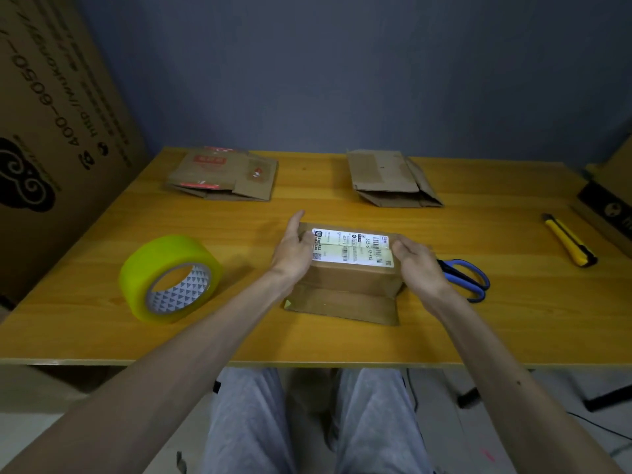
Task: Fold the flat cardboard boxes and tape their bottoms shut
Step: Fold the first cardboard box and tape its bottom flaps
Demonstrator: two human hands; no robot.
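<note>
A small brown cardboard box (349,278) with a white shipping label on top stands in the middle of the wooden table (342,340), one flap lying flat toward me. My left hand (294,251) holds its left end, thumb on the top face and fingers along the side. My right hand (420,261) holds its right end, thumb on the label's edge. Two flattened cardboard boxes lie at the back, one at the left (222,176) and one at the right (393,179). A roll of yellowish clear tape (171,278) stands left of the box.
Blue-handled scissors (468,278) lie just right of my right hand. A yellow utility knife (569,239) rests near the right edge. A large cardboard sheet (51,114) leans at the left, and a dark box (608,210) sits at the far right.
</note>
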